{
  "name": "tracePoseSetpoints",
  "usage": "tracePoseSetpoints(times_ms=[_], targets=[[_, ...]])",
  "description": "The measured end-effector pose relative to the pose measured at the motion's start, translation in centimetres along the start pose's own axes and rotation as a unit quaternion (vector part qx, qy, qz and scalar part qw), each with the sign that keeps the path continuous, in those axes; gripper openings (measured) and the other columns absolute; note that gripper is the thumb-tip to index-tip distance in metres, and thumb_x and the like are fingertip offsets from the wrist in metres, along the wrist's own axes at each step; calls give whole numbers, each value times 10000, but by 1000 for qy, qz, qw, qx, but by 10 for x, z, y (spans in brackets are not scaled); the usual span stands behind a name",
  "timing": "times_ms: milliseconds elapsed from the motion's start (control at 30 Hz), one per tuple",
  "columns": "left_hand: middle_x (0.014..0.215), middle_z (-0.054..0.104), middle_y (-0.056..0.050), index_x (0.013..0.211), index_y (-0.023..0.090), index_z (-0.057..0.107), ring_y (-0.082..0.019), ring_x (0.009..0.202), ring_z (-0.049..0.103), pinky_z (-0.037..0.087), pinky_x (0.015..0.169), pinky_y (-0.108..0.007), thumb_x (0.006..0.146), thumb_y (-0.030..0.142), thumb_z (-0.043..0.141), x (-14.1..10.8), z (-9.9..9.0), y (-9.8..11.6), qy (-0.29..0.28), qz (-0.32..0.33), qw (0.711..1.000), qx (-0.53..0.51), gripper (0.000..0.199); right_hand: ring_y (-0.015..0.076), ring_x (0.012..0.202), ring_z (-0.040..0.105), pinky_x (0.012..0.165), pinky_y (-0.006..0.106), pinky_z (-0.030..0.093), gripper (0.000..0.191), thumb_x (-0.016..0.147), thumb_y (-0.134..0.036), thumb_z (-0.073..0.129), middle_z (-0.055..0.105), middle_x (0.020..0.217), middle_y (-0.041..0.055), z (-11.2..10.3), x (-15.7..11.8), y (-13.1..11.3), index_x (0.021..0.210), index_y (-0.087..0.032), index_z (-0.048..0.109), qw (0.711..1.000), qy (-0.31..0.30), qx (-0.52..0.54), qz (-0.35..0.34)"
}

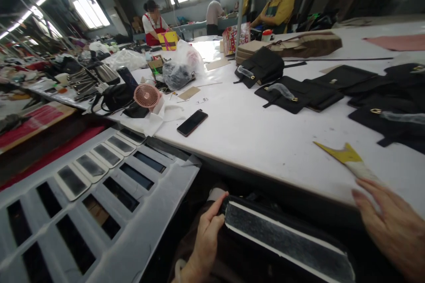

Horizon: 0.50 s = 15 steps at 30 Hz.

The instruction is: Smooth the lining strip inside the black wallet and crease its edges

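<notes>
My left hand is closed on the near-left end of a black bag-like piece. On top of that piece runs a long dark panel with white strips along its edges, tilted down to the right over my lap. At the table's front edge my right hand has its fingers stretched out. Its fingertips lie at the white handle end of a yellow notched flat tool, and whether they grip it is hard to tell.
A white table carries a phone, a pink fan and several black bags. To the left, a grey slotted board holds white-edged dark panels. People work at the back.
</notes>
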<state>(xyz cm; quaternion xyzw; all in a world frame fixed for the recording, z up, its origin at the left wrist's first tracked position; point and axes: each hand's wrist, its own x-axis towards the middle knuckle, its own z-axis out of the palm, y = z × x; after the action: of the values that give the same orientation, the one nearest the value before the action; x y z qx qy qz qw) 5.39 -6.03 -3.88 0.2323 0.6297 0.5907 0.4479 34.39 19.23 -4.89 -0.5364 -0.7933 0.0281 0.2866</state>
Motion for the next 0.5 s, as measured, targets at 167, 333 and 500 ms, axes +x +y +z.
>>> tracePoseSetpoints(times_ms=[167, 333, 500], targets=[[1395, 531, -62, 1356, 197, 517, -266, 1319, 442, 309, 1155, -383, 939, 450, 396, -1, 12, -18, 32, 84, 993, 79, 503, 339, 1239, 499, 1123, 462, 292, 627, 690, -694, 640, 648, 1225, 120, -31, -71, -40, 1063, -192, 691, 823, -48, 407, 393], [1406, 521, -4, 1361, 276, 495, -265, 1354, 404, 181, 1208, -452, 943, 503, 410, -2, 16, -10, 35, 50, 995, 81, 483, 301, 1082, 609, 885, 385, 509, 574, 831, -662, 540, 698, 1103, 101, -30, -107, -85, 1093, -177, 699, 705, -64, 553, 439], [1321, 604, 1, 1245, 271, 625, -297, 1312, 466, 309, 1161, -463, 877, 556, 500, 9, 9, 10, 22, -45, 996, 74, 483, 223, 959, 607, 775, 261, 484, 465, 835, -560, 635, 708, 1034, 48, -31, -112, -101, 1120, -198, 702, 657, -57, 617, 430]])
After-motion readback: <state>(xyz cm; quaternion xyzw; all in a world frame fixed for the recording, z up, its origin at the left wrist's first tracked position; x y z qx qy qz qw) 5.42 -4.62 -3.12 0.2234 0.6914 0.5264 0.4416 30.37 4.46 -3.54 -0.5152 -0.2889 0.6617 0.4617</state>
